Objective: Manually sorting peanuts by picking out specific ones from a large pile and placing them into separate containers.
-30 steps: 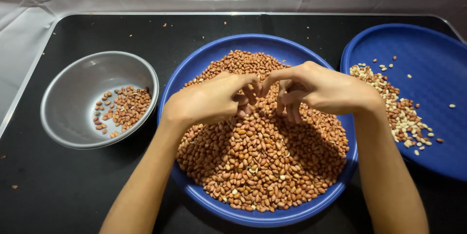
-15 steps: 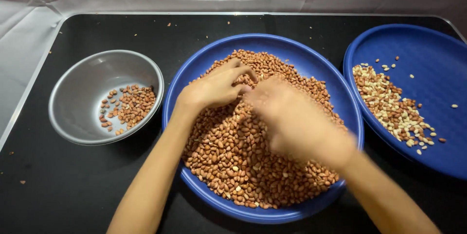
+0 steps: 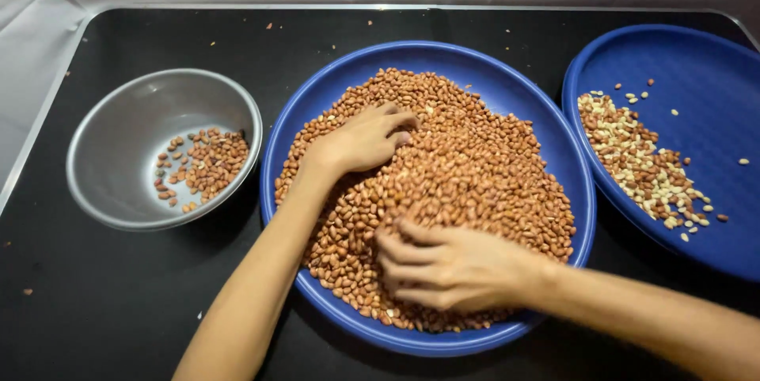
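A large blue round tray (image 3: 324, 88) in the middle holds a heap of brown-skinned peanuts (image 3: 475, 167). My left hand (image 3: 360, 140) rests palm down on the upper left of the heap, fingers loosely curled on the nuts. Lower down, my right hand (image 3: 447, 262) lies palm down on the near part of the heap, fingers spread and pointing left. Neither hand visibly grips anything.
A steel bowl (image 3: 103, 144) at the left holds a few peanuts (image 3: 202, 163). A second blue tray (image 3: 681, 64) at the right carries a strip of pale and brown peanuts (image 3: 641, 163). All stand on a black mat (image 3: 103, 302) with scattered skins, a white cloth behind.
The right hand has drawn back from the heap's centre toward the near edge. The left hand stayed on the upper left of the heap. The two hands, together before, are now apart.
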